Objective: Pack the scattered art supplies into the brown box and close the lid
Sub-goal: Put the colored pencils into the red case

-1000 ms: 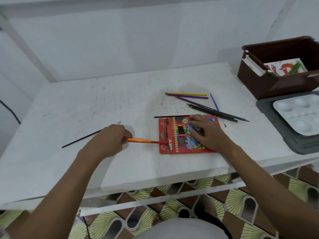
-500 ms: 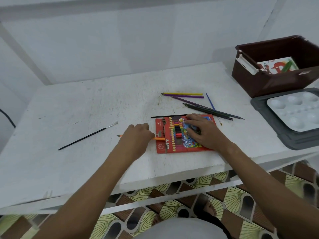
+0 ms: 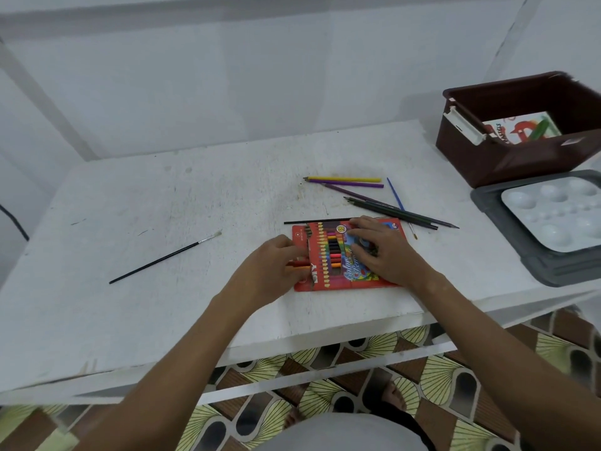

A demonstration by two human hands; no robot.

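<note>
A red colour-pencil packet [image 3: 328, 281] lies flat near the table's front edge. My right hand [image 3: 383, 252] presses down on its right half with spread fingers. My left hand [image 3: 266, 271] holds an orange pencil [image 3: 297, 268] at the packet's left end, most of it inside the packet. Loose pencils [image 3: 344, 182] and dark pencils [image 3: 400, 211] lie behind the packet, with a blue brush [image 3: 395, 198] among them. A black paintbrush [image 3: 162, 258] lies to the left. The open brown box [image 3: 507, 157] stands at the far right, a pastel pack inside.
A grey lid [image 3: 507, 236] lies in front of the brown box with a white paint palette [image 3: 553, 213] on it. The white table [image 3: 130, 304] ends close to me. Patterned floor tiles show below its front edge.
My left hand has moved right along the table, pushing the orange pencil into the red packet. The black paintbrush stays behind on the left. My right hand has stayed on the packet.
</note>
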